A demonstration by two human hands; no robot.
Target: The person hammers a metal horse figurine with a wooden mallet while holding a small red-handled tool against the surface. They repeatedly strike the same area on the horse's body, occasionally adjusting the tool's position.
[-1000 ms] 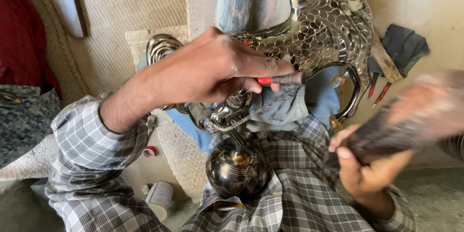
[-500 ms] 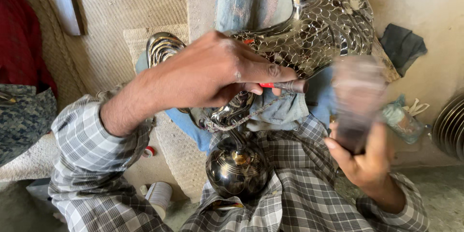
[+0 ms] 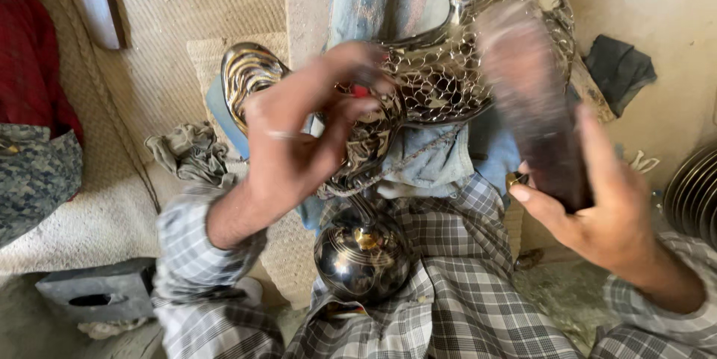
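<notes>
A large ornate metal figure (image 3: 455,75) with a scale-like engraved surface lies across my lap on a blue denim cloth (image 3: 426,161). Its round polished ball base (image 3: 362,254) rests between my knees. My left hand (image 3: 299,135) is raised over the figure, fingers curled around a small red-tipped tool (image 3: 361,91). My right hand (image 3: 597,202) grips a dark, blurred block-shaped tool (image 3: 534,105), lifted over the figure's right side.
A woven mat (image 3: 172,53) covers the floor on the left. A crumpled rag (image 3: 190,153) lies beside my left arm. A dark cloth (image 3: 620,67) sits at the right, with ribbed metal discs (image 3: 694,195) at the right edge. A grey block (image 3: 97,292) is at the lower left.
My right hand swung the dark tool from the far right up over the figure. My left hand lifted and turned, palm side toward me. The view shifted slightly.
</notes>
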